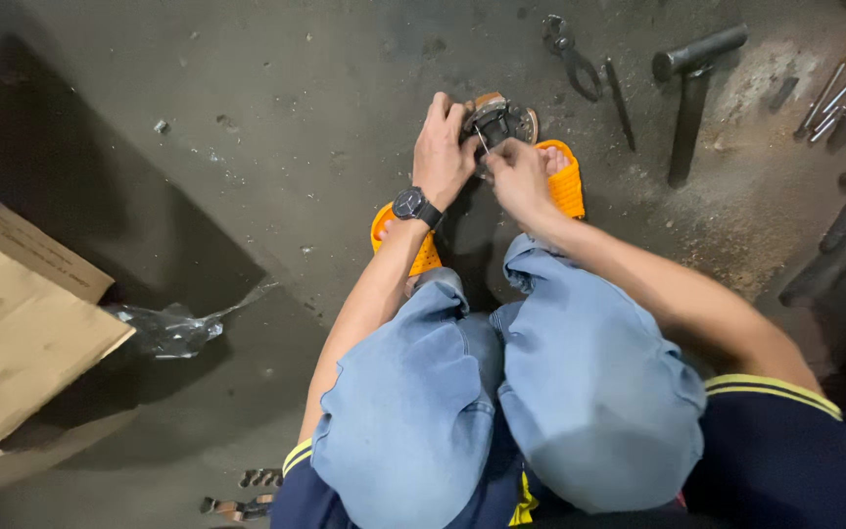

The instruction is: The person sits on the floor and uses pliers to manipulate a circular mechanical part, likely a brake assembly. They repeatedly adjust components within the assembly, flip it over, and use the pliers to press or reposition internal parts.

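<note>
I clamp my left hand (443, 147) on the round metal part (501, 120) while my right hand (519, 176), at its 6 o'clock, pinches the thin pick (483, 142), which I judge should pry gently.

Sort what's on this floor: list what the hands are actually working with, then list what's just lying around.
In use:
- left hand steadying the round metal part
- right hand poking a thin tool into it

Lying about:
- pliers
- hammer
- thin rod
- wrenches
- cardboard box
- crumpled plastic wrap
</note>
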